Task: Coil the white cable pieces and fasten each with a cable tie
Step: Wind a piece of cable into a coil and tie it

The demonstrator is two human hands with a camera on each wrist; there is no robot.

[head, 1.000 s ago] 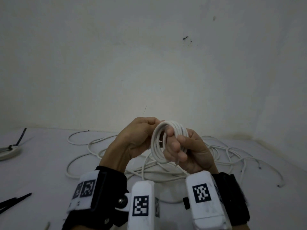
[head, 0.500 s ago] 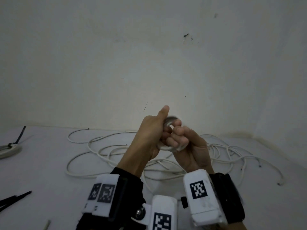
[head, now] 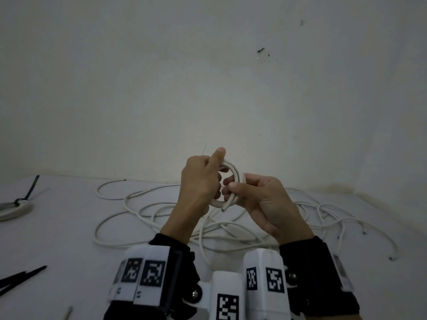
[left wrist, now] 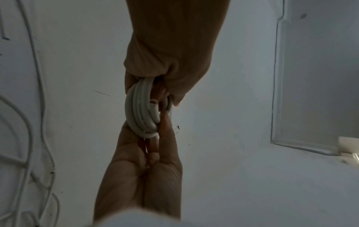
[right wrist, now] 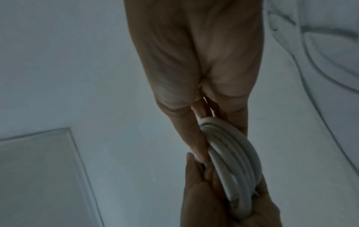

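Left hand (head: 200, 181) and right hand (head: 261, 199) meet at centre frame, head view, both clamped on one small white cable coil (head: 233, 179) held up in the air above the table (head: 57, 239). We read the grip as a two-sided clamp: L fingers curl round the coil's left arc w/ the thumb sticking up over its top, R fingers and thumb pinch the right arc, so the turns cannot spring apart before a tie goes on. A cut end pokes out at the coil's lower edge, just under the R fingertips.

In the left wrist view the coil (left wrist: 142, 110) sits mid-frame between the two hands, approx. four or five turns stacked side by side; in the right wrist view it (right wrist: 233, 165) lies at lower centre-right, pressed into the palm. Jacket is smooth, round-section, matte white plastic, w/ faint print along one turn; we judge it stiff enough to hold a tight ring only while gripped.

Loose white cable (head: 147, 204) sprawls in open loops on the table behind the hands, mid-frame, not yet coiled. A finished coil with a black cable tie (head: 16, 204) lies at the left edge; spare black cable ties (head: 20, 278) at lower left. No tie is seen on the held coil.
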